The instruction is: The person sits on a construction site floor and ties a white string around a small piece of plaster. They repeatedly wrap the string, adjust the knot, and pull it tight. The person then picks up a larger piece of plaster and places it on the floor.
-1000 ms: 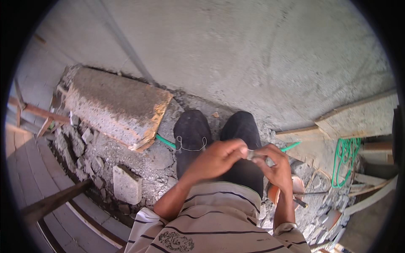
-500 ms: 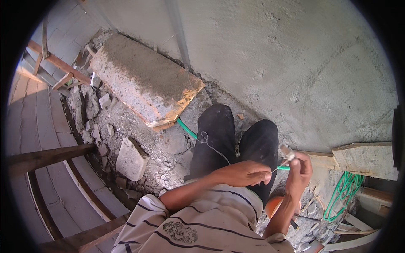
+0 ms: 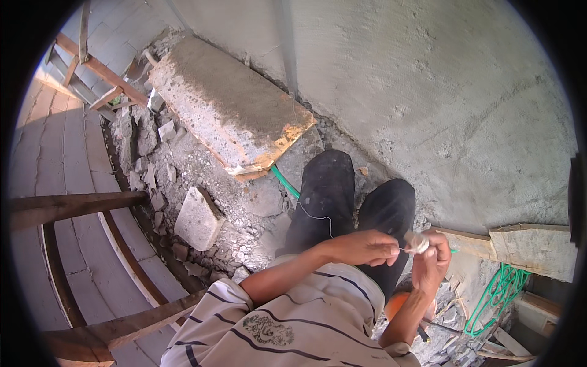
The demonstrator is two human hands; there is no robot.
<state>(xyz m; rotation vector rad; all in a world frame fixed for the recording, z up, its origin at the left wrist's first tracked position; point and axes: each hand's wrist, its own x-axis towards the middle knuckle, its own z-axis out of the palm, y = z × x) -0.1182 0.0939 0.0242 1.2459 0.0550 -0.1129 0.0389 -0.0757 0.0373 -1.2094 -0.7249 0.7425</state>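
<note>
Far L: dark timber (image 3: 79,205) juts in near a wood frame (image 3: 101,68), frame being higher up. Next R, rubble (image 3: 147,131) along the ground, w/ a pale block (image 3: 197,219) lying on it. Above block: long slab (image 3: 232,104), tilted, grit on top, chipped yellowish R end, close to the grey wall (image 3: 428,92). Green hose (image 3: 285,181) comes out by slab's lower R corner, runs twd the knees.

Ctr: person in striped shirt (image 3: 293,324) & dark trousers (image 3: 324,189), knees up. Thin string (image 3: 317,216) trails over L thigh, down to L wrist area. L hand (image 3: 367,246) fingers curled, pinching string, short taut bit showing betw. the hands. String meets a small pale lump (image 3: 418,243), blurred, can't tell what kind; it's just R of L fingertips, above the lap, gripped in R hand (image 3: 430,262) betw. thumb & fingers.

Below R forearm: orange bucket (image 3: 397,304), partly hidden. Further R: boards (image 3: 532,248) at wall foot, w/ a green coil (image 3: 498,293) just below.
</note>
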